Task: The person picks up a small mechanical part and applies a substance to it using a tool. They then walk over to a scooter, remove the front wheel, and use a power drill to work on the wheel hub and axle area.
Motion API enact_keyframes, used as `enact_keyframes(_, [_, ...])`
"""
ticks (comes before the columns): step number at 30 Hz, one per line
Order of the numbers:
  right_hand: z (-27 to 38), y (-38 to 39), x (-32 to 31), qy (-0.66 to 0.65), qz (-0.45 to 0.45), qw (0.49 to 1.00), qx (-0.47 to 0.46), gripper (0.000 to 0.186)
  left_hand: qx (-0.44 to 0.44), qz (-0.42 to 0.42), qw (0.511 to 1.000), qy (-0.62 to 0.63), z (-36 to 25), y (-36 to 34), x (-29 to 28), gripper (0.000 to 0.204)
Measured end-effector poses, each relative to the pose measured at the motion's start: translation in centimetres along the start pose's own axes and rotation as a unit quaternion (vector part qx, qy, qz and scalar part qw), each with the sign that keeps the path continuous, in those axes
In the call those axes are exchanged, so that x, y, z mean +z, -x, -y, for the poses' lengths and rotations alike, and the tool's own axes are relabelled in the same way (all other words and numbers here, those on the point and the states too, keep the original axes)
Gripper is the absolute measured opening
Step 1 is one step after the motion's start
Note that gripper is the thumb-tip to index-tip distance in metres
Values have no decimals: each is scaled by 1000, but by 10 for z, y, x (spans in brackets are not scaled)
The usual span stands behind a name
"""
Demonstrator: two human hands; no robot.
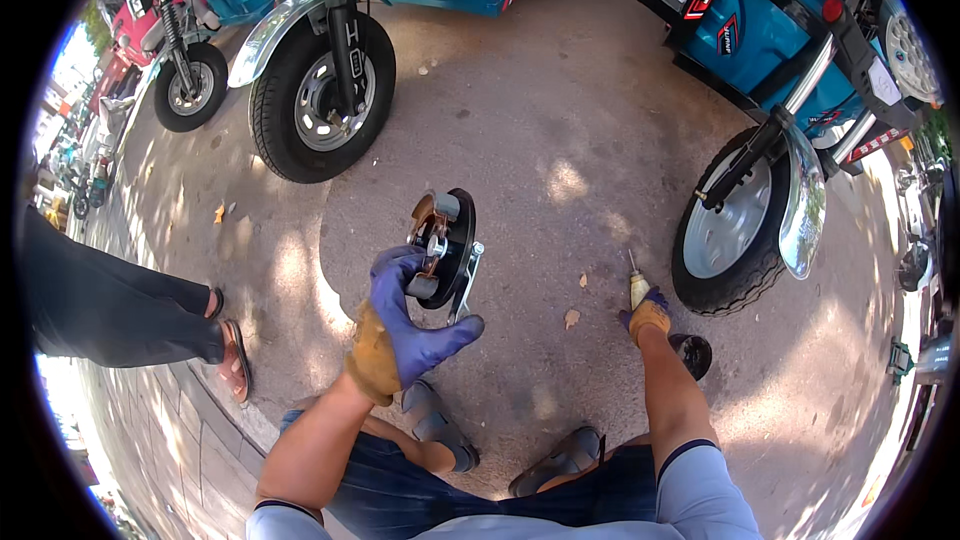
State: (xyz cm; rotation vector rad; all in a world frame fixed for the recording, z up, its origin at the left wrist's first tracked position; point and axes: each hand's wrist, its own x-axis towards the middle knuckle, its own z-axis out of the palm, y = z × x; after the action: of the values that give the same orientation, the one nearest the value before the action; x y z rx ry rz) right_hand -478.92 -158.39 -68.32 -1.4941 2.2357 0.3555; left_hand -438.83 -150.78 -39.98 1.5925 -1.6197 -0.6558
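Seemingly at a tool-handling step, the left hand (400,322) grips a brake-shoe assembly (461,240) above the pavement (490,130) while the right hand (649,313) clasps what looks like a screwdriver (639,290), so next probably wants a steady hold.

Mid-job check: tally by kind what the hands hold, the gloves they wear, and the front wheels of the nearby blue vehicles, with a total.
Round black part in the left hand: 1
Pale thin-tipped tool in the right hand: 1
Purple-and-tan gloves: 2
Front wheels: 3
Total: 7
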Motion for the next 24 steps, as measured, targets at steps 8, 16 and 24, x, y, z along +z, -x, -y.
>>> enact_keyframes(8, [-52,-39,47,-33,-68,997,17,63,96,9,991,-88,22,-27,34,85])
enact_keyframes(16, [25,74,-150,-4,-138,956,-260,70,138,67,975,-161,11,-60,68,82])
enact_keyframes(24, [63,154,-283,272,-351,812,-378,61,-17,167,986,-20,15,-73,90,80])
